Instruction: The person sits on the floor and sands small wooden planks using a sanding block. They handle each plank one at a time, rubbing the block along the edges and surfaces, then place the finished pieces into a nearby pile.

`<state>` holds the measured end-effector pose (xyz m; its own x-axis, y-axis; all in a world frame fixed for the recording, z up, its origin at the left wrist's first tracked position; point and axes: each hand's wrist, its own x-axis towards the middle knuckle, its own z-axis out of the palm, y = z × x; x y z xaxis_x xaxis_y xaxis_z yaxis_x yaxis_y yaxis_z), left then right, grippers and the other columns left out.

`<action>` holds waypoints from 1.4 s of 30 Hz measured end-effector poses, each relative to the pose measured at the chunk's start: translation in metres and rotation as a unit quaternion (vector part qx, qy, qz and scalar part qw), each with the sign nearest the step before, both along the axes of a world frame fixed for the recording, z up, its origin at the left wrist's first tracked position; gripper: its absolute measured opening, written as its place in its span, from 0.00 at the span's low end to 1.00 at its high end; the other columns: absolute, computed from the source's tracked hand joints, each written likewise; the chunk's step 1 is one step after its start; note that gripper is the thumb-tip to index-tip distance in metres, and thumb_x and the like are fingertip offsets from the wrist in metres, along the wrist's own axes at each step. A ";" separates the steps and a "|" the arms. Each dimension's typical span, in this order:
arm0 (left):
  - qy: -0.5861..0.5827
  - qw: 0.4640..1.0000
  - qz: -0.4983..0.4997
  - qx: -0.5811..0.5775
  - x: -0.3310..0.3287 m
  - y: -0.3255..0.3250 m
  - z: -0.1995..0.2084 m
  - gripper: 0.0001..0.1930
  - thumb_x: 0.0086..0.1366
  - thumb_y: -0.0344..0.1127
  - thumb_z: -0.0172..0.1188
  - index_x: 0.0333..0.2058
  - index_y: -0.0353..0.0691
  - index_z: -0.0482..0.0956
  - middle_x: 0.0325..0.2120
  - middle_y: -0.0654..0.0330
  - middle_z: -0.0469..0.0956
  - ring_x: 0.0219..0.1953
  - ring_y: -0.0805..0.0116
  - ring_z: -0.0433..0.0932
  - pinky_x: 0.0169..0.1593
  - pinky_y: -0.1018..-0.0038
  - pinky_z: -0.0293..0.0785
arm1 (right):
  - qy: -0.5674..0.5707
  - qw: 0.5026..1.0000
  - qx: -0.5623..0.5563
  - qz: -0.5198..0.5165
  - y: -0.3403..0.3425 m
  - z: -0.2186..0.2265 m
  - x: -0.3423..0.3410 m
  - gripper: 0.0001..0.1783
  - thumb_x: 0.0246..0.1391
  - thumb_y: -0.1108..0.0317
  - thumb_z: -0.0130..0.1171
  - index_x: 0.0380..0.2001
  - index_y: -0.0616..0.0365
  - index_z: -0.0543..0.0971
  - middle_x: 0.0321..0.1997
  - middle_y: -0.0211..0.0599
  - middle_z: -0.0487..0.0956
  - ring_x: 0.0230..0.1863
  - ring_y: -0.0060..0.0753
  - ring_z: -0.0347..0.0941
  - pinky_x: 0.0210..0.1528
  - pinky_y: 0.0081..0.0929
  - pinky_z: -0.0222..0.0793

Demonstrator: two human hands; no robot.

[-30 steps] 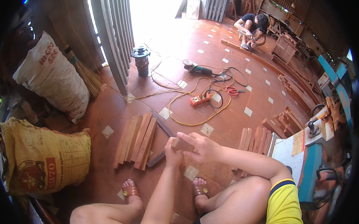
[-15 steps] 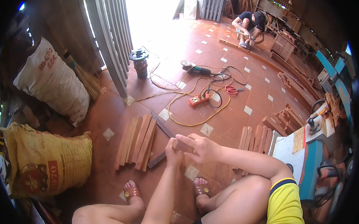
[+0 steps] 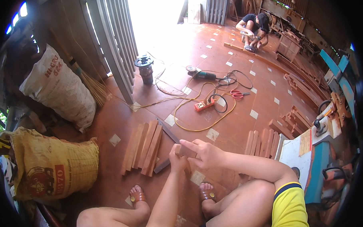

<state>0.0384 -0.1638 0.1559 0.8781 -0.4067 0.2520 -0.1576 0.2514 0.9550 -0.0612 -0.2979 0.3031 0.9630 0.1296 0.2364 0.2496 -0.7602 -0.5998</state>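
Wooden block (image 3: 186,151) between left fingers (image 3: 176,157) and right fingers (image 3: 192,146) (both tight on it)

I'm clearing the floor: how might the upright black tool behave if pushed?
The black tool may tip easily, as its round top is wider than the body below. Once down, its rounded body might roll, though that flared top could check it.

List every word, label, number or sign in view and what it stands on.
White sack: red letters and digits on its upper part; wording not repeated.
Yellow sack: round emblem, red panel with large digits, smaller print; wording not repeated.
Yellowish label on the machine: too small to read.
Sandal badge: too small to read.
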 end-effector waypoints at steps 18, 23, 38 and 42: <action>-0.007 1.000 0.001 0.003 -0.011 -0.007 -0.009 0.11 0.55 0.20 0.66 0.37 0.37 0.79 0.30 0.64 0.81 0.36 0.79 0.78 0.41 0.74 0.78 | 0.037 0.999 0.017 0.013 -0.010 0.008 0.000 0.47 0.56 0.70 0.72 0.77 0.57 0.65 0.48 0.55 0.83 0.50 0.57 0.83 0.54 0.45 0.80; 0.030 0.999 -0.019 -0.019 -0.007 -0.014 -0.003 0.10 0.56 0.20 0.66 0.37 0.37 0.79 0.30 0.64 0.82 0.37 0.78 0.80 0.41 0.75 0.77 | -0.026 1.000 0.015 0.003 -0.008 0.006 0.002 0.46 0.56 0.68 0.71 0.77 0.54 0.65 0.46 0.57 0.81 0.47 0.60 0.82 0.51 0.46 0.81; -0.016 1.000 0.007 0.022 -0.007 -0.007 -0.006 0.08 0.61 0.21 0.67 0.38 0.38 0.78 0.31 0.67 0.81 0.37 0.78 0.78 0.41 0.74 0.78 | -0.005 1.000 -0.007 -0.023 -0.002 0.004 0.007 0.46 0.56 0.68 0.72 0.77 0.53 0.66 0.48 0.56 0.82 0.45 0.59 0.83 0.49 0.45 0.82; 0.036 0.998 0.017 -0.049 -0.007 -0.002 -0.007 0.08 0.62 0.21 0.66 0.37 0.38 0.78 0.32 0.67 0.81 0.37 0.79 0.79 0.40 0.76 0.77 | 0.001 1.000 -0.011 -0.002 0.000 0.007 0.013 0.47 0.56 0.68 0.72 0.77 0.53 0.65 0.48 0.55 0.81 0.45 0.60 0.83 0.48 0.45 0.83</action>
